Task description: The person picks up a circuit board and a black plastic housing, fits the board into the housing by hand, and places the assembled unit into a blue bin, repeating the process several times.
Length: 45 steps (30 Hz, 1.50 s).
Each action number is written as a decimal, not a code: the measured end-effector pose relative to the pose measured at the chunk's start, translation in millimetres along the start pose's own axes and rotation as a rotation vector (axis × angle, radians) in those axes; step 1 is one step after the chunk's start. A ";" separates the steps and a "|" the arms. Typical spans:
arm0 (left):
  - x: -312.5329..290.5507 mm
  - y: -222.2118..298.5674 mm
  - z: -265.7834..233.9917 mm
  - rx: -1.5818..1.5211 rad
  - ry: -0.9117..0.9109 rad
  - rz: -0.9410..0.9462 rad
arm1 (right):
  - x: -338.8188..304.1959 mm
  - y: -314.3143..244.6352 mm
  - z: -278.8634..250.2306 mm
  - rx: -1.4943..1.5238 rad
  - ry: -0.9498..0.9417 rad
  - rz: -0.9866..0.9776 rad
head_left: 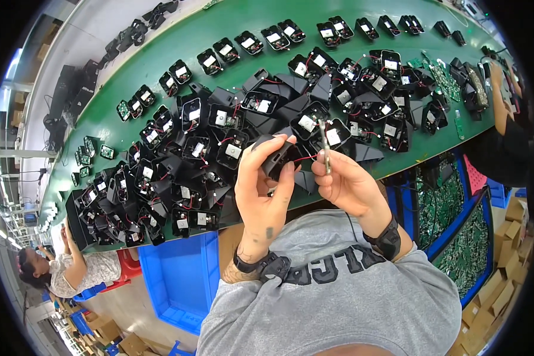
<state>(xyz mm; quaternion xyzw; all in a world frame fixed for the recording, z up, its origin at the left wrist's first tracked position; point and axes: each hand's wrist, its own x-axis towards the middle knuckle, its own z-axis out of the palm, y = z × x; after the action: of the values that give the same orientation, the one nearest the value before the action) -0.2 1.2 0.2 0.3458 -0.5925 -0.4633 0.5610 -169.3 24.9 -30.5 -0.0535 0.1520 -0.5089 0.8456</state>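
Observation:
My left hand point(256, 199) is wrapped round a small black plastic housing point(275, 160), held up in front of my chest. A thin red wire point(305, 158) runs from the housing toward my right hand point(353, 185). Between thumb and fingers, that hand pinches a narrow circuit board point(326, 148), upright and nearly edge-on. Just beyond both hands lies a large heap of black housings point(261, 104), many with white blocks and red wires inside. The heap spreads widely to the left and right over the green table point(154, 65).
A curved row of open housings point(249, 43) lines the table's far side. Loose green boards point(442, 77) lie at the right, near a co-worker's arm point(498, 98). Another person point(71, 270) sits at the left. Below the edge stand a blue bin point(178, 279) and board-filled trays point(466, 255).

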 end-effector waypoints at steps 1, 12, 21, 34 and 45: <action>-0.1 -0.5 0.1 0.001 -0.001 -0.001 | 0.9 1.8 1.5 -0.048 0.033 -0.010; 1.0 4.1 7.0 -0.327 -0.050 -0.262 | 2.0 -4.6 13.2 -0.792 0.244 -0.348; 1.4 -0.1 14.1 -0.315 0.018 -0.283 | 11.2 -5.4 15.1 -1.523 0.053 -1.082; 2.1 -1.7 19.8 -0.608 0.049 -0.418 | 12.1 5.4 18.1 -1.392 0.343 -1.057; -2.5 -21.7 28.3 -0.139 0.079 0.051 | 15.6 15.5 14.3 -0.998 0.215 -0.767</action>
<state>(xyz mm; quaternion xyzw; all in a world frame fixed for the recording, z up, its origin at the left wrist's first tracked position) -30.1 0.9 -19.3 0.3089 -0.5451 -0.4750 0.6179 -144.9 17.7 -23.9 -0.4402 0.4251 -0.6458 0.4567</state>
